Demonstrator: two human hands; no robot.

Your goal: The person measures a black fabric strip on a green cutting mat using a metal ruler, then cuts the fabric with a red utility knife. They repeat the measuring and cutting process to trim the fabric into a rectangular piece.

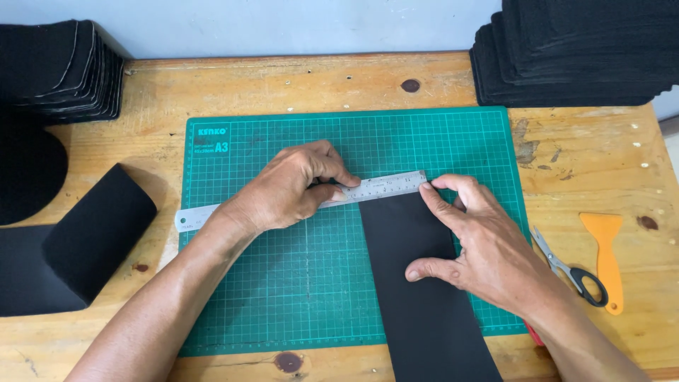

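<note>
A green cutting mat lies on a wooden table. A long black strip of fabric runs from the mat's middle toward me. A steel ruler lies across the strip's far end. My left hand presses down on the ruler with its fingers curled over it. My right hand rests flat on the black strip, its fingertips touching the ruler's right end.
Stacks of cut black pieces sit at the back left and back right. A roll of black fabric lies left of the mat. Scissors and an orange scraper lie to the right.
</note>
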